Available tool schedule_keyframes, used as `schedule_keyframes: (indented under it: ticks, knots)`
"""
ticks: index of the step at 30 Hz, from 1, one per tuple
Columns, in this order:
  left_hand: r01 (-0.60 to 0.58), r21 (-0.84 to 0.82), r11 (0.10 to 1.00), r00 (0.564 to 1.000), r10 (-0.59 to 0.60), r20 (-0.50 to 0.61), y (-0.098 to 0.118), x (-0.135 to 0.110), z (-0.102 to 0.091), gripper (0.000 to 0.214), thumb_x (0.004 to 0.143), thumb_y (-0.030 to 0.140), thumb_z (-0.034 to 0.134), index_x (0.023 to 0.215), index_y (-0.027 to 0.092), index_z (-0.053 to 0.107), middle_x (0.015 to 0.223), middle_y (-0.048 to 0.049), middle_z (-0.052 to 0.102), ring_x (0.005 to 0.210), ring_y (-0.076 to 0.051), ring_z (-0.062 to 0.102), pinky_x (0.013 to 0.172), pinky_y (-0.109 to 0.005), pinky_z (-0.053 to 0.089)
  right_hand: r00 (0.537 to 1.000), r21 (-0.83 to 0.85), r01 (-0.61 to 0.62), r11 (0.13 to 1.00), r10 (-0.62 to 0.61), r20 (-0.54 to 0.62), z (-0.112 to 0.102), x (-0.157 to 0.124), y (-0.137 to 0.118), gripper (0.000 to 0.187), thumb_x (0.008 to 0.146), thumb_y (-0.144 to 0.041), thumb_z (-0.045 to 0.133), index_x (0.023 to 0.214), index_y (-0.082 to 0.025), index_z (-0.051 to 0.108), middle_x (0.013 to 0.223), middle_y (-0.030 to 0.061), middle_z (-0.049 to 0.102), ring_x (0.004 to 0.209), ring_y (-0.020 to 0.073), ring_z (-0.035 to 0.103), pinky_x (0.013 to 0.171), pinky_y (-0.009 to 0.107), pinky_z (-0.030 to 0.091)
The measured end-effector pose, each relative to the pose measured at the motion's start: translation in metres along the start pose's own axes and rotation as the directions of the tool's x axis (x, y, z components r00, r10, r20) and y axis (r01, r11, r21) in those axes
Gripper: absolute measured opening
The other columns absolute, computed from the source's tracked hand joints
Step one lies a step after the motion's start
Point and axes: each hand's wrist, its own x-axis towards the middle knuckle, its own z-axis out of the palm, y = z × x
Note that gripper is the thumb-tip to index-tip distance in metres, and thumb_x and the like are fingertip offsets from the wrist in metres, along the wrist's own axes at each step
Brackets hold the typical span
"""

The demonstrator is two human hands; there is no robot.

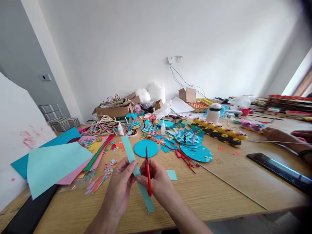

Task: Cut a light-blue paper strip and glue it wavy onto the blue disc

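Paper strip (128,148) slanted over table (207,201), pinched in left hand's (119,183) grip, no cut visible across it. Right hand's (159,180) grip held red scissors (148,178), blades upward. Small matching square (172,175) lay separate; blue disc (139,149) beyond was plain, wavy-trimmed discs (187,138) nearby already decorated.

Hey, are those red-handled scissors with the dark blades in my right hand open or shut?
Apparently shut: the scissors show their blades as one narrow dark point, no gap visible, above your right hand.
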Motion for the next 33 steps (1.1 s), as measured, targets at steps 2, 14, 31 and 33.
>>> schedule_keyframes:
  ticks: [2,14,31,33]
  knots:
    - [-0.004,0.021,1.0,1.0,0.003,0.019,0.0,0.001,0.0,0.014,0.064,0.029,0.071,0.07,0.019,0.063,0.061,0.0038,0.053,0.054,-0.008,0.044,0.048,-0.017,0.036,1.0,0.011,-0.012,1.0,0.012,-0.023,0.001,0.0,0.001,0.036,0.053,-0.034,0.073,0.067,-0.02,0.043,0.06,-0.007,0.044,0.055,0.0082,0.04,0.05,0.02,0.033]
    - [0.114,0.297,0.948,0.96,-0.182,0.214,0.031,0.0,-0.018,0.019,0.067,0.033,0.069,0.065,0.015,0.062,0.051,0.0017,0.055,0.045,-0.007,0.043,0.038,-0.016,0.028,0.968,-0.173,-0.121,0.977,0.155,0.197,-0.018,-0.013,-0.032,0.02,0.06,-0.019,0.062,0.072,-0.019,0.046,0.058,-0.0075,0.043,0.051,0.0067,0.035,0.046,0.019,0.028]
    - [0.112,0.318,0.942,0.963,-0.182,0.199,0.017,-0.009,-0.007,0.02,0.066,0.034,0.07,0.066,0.016,0.061,0.049,0.0021,0.054,0.045,-0.008,0.045,0.036,-0.016,0.03,0.955,-0.026,-0.209,0.977,0.21,0.211,-0.018,-0.01,-0.034,0.035,0.053,-0.034,0.073,0.07,-0.018,0.046,0.058,-0.0078,0.045,0.05,0.0061,0.036,0.047,0.019,0.026]
    - [0.121,0.341,0.932,0.957,-0.201,0.209,0.019,-0.008,-0.009,0.022,0.065,0.036,0.07,0.064,0.015,0.061,0.048,0.0021,0.054,0.043,-0.008,0.044,0.035,-0.016,0.03,0.946,-0.045,-0.211,0.977,0.215,0.243,-0.018,-0.009,-0.034,0.033,0.055,-0.031,0.072,0.07,-0.018,0.047,0.059,-0.0075,0.046,0.051,0.0062,0.037,0.047,0.019,0.027]
